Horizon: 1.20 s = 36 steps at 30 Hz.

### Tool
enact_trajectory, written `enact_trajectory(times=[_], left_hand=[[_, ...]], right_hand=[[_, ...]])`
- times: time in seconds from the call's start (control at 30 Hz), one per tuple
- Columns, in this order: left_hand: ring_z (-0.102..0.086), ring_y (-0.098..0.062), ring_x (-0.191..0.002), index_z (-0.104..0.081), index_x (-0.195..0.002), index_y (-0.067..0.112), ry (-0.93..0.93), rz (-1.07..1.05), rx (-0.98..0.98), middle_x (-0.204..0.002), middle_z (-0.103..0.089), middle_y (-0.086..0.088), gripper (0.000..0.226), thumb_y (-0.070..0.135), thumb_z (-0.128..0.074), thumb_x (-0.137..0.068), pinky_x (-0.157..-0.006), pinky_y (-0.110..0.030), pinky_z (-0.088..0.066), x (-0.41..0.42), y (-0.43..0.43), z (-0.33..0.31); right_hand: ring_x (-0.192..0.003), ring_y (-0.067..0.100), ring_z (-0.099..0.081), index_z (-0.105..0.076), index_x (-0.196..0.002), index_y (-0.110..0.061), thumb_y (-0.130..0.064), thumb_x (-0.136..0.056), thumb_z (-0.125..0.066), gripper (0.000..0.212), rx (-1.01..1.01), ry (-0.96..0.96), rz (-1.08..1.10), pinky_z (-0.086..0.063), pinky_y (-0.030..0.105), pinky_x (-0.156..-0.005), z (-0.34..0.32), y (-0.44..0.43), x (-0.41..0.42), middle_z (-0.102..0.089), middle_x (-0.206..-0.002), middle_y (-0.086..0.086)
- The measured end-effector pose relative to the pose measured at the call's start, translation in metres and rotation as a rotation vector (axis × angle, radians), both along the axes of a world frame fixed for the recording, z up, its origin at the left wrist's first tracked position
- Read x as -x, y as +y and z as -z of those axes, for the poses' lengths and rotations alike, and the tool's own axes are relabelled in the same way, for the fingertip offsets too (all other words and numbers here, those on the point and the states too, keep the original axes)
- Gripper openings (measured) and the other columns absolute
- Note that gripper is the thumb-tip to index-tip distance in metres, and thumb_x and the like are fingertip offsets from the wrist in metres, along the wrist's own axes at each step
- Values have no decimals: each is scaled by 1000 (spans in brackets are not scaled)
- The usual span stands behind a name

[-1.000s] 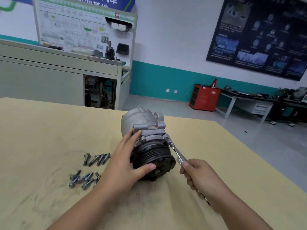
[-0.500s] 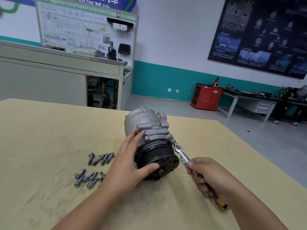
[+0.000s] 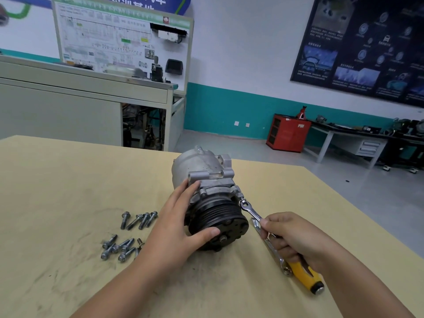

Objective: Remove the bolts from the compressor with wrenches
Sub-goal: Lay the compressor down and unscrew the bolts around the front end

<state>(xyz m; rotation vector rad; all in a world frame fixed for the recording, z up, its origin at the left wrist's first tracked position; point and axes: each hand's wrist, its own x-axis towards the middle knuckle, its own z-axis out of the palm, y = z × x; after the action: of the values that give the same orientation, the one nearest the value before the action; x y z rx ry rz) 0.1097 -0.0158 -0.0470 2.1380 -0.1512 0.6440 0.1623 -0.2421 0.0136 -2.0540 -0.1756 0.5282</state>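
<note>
- Plainly, the compressor (image 3: 202, 171) lies on its side on the desk (image 3: 68, 180) under my left hand (image 3: 181, 228), with its black pulley (image 3: 218, 216) turned toward me.
- My left hand clasps it. The fingers lie up along the grey housing, the thumb presses across the pulley face, and the palm sits against the pulley's flank.
- My right hand (image 3: 291, 237) is closed round the shank of a slim wrench (image 3: 252, 212). The wrench head sits on a bolt (image 3: 242, 201) at the flange, just beyond that hand's fingertips and on the far side of the compressor from my left hand.
- A yellow-handled tool (image 3: 302, 275) pokes out beneath the right hand, back toward my wrist. I cannot tell whether I hold it too or it merely lies on the desk.
- Several loose bolts (image 3: 137, 220) lie in two clusters just outboard of my left hand, apart from the compressor.
- I judge the compressor to be heavy, rigid cast metal that will not flex. Its round body could still roll or skid on the smooth desk when the wrench pulls, so it needs a bracing hand.
- The best hold, I think, is the housing and its lugs. The pulley may spin under the thumb.
- The wrench looks thin, stiff and slick. Gripping it far from the head gives leverage, though the head could slip off the small bolt if it tilts.
</note>
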Motion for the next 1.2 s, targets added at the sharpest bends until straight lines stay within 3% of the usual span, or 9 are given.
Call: enact_trajectory(times=[0.1, 0.23, 0.33, 0.5, 0.57, 0.67, 0.73, 0.97, 1.2], left_hand=[[-20, 5, -137, -17, -135, 60, 0, 0, 0, -150, -10, 32, 87, 66, -64, -62, -112, -37, -33, 0, -1, 0], [-20, 5, -137, -17, -137, 58, 4, 4, -1, -150, -10, 32, 87, 53, -72, -69, -112, -36, -32, 0, 0, 0], [-20, 5, -137, -18, -138, 55, 8, 6, -5, -150, -11, 31, 87, 52, -72, -70, -112, -36, -33, 0, 0, -1], [-20, 5, -137, -17, -136, 56, 0, 9, -9, -150, -11, 30, 87, 50, -72, -70, -112, -34, -32, 0, 0, -2], [-19, 7, -135, -15, -134, 58, -6, 13, -8, -150, -12, 31, 86, 49, -73, -71, -112, -33, -31, 1, -1, -2], [-19, 7, -135, -13, -133, 59, 0, 11, -12, -149, -12, 31, 87, 47, -74, -72, -112, -32, -30, 1, -1, -3], [-20, 4, -136, -14, -137, 56, 5, 12, -14, -149, -12, 30, 89, 47, -74, -72, -113, -33, -30, 2, -1, -3], [-18, 1, -138, -16, -140, 52, 12, 13, -14, -151, -12, 26, 89, 48, -73, -72, -114, -34, -27, 1, -1, -4], [-17, 1, -139, -17, -144, 47, 24, 4, -28, -151, -8, 29, 90, 51, -72, -72, -115, -31, -24, -1, 1, -1]], right_hand=[[-36, 9, -19, -50, -73, -10, -25, -99, -45, 30, 40, -41, 13, -17, 17, -36, -1, 2, 1, -30, -43, -7], [-35, 9, -27, -59, -68, -12, -23, -94, -50, 29, 181, -239, 97, -21, 18, -39, 3, 9, 4, -36, -39, -8], [-41, 9, -35, -64, -74, -16, -28, -94, -50, 27, 354, -409, 135, -24, 16, -38, 5, 12, 8, -43, -50, -6], [-50, 16, -38, -52, -69, -10, -30, -97, -41, 36, 582, -543, 161, -23, 27, -44, 7, 22, 12, -41, -57, -1], [-49, 16, -34, -47, -66, -9, -27, -99, -36, 39, 544, -488, 165, -21, 28, -44, 8, 25, 13, -37, -55, 0], [-51, 17, -38, -60, -81, -1, -20, -98, -36, 35, 395, -325, 180, -27, 26, -47, 7, 24, 11, -44, -61, 4], [-50, 17, -37, -63, -74, -2, -16, -96, -42, 34, 243, -195, 181, -30, 26, -50, 4, 20, 13, -43, -61, 5], [-44, 8, -36, -62, -74, 1, -18, -100, -41, 38, -208, 324, 194, -32, 15, -38, -5, 10, 6, -40, -54, 0], [-33, 6, -38, -57, -70, -2, -12, -94, -49, 27, -351, 500, 209, -29, 14, -29, -11, 7, 0, -42, -50, 0]])
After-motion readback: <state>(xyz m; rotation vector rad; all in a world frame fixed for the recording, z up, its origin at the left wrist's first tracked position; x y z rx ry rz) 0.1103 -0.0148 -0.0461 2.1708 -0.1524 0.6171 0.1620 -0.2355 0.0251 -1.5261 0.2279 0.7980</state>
